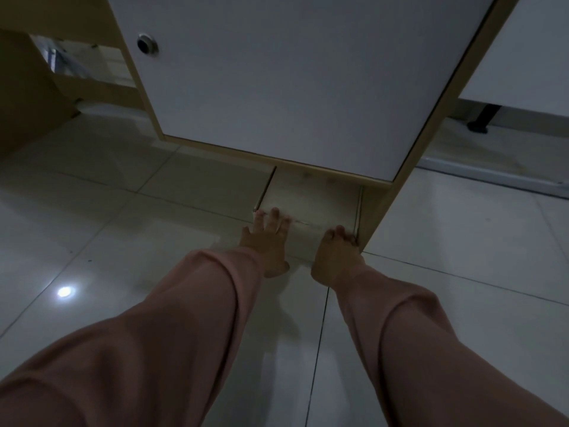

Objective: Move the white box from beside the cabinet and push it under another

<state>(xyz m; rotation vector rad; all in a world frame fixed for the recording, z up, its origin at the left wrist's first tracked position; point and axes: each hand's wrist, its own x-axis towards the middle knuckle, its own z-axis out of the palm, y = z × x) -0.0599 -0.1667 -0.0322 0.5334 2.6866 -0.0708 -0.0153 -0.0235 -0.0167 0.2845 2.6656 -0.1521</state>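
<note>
Pink sleeves [172,328] fill the foreground as a person reaches both arms forward over a glossy tiled floor [92,229], where a ceiling light reflects at lower left. Left hand [266,241] lies flat with fingers spread, fingertips resting on the near top edge of the white box [311,198], gripping nothing. Right hand [335,254] presses against the box's near right corner with fingers bent against it; whether they curl around the corner cannot be told. White box sits on the floor, its far part tucked beneath the bottom edge of a white-doored cabinet [292,81] with light wood trim, its right side touching the cabinet's wooden side panel. A round metal lock [147,43] marks the door's upper left.
</note>
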